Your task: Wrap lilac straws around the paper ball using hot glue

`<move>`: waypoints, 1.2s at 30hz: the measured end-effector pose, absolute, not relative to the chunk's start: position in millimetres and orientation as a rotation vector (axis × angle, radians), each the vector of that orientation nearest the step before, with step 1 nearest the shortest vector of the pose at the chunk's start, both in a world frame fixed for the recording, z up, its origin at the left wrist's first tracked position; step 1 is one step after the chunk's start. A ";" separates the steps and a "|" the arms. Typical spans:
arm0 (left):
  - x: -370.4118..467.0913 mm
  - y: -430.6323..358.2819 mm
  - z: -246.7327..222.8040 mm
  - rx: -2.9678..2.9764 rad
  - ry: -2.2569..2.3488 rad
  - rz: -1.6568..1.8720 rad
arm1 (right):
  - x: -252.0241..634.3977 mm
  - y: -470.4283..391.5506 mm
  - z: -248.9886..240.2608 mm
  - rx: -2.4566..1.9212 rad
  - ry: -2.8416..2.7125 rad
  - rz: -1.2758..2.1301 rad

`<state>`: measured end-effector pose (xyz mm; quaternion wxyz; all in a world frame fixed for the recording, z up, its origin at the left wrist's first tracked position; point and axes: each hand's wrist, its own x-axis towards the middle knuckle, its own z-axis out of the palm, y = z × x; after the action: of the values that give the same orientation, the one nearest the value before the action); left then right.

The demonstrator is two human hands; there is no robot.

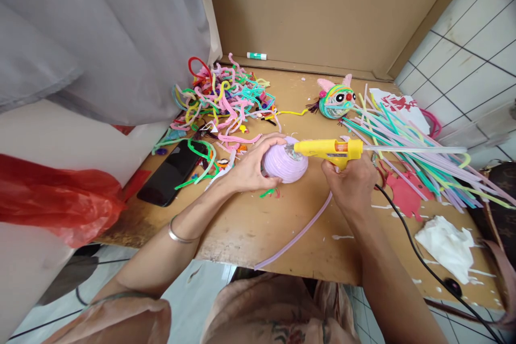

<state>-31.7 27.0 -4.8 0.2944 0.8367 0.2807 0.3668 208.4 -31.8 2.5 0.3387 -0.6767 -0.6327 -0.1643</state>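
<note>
My left hand [258, 164] grips a ball wrapped in lilac pipe cleaner [285, 166], thumb below and fingers on top. A bare, clear patch shows on the ball's upper part. In my right hand [352, 183] is a yellow hot glue gun [328, 149], its nozzle at that patch; whether the tip touches cannot be made out. A long clear glue stick [415, 149] juts from the gun's back. One loose lilac pipe cleaner [296, 237] curves from near my right hand to the table's front edge.
Tangled pipe cleaners [226, 97] pile up at back left, near a black phone [171, 172]. A decorated ball with eyes [337, 99] sits behind. Straight pipe cleaners [403, 145] lie right, near a crumpled tissue [445, 247]. The gun's black cord [411, 236] trails over the right edge.
</note>
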 end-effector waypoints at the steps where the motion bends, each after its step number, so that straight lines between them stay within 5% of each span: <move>1: -31.8 27.2 -5.0 2.232 0.749 0.973 | 208.8 -31.7 2.2 -1.755 -1.654 -0.428; 36: -34.1 30.5 -10.6 2.244 0.673 0.965 | 214.1 -33.7 8.6 -1.697 -1.730 -0.391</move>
<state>-34.1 30.5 -10.6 0.2992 0.8451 0.2535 0.3634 214.1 -33.7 8.6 0.3367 -0.6508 -0.6638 -0.1499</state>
